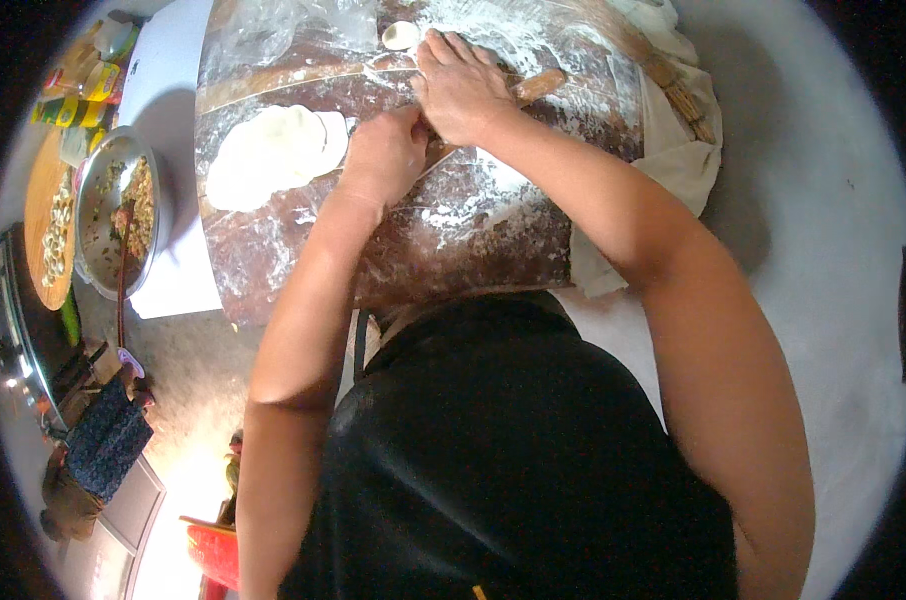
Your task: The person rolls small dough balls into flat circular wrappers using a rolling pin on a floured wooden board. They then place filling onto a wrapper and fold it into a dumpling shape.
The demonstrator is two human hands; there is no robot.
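Note:
My right hand point(464, 90) lies with its palm down on a wooden rolling pin point(541, 86) on a floured wooden board point(423, 255). Beside it, lower left, my left hand point(389, 150) has its fingers curled near the pin's other side; whether they grip anything is hidden. Past my right fingertips sits a small round piece of dough point(400, 35). A pile of flat, round dough wrappers point(273, 154) rests left of my left hand. What lies under my hands is mostly covered.
Clear plastic sheeting point(280, 30) lies on the board's far left. A straw brush point(678, 94) and pale cloth point(678, 172) are at the right edge. Left of the board stand a metal bowl of chopped filling point(142, 202), a round wooden board with small pieces point(57, 232) and several jars point(100, 82).

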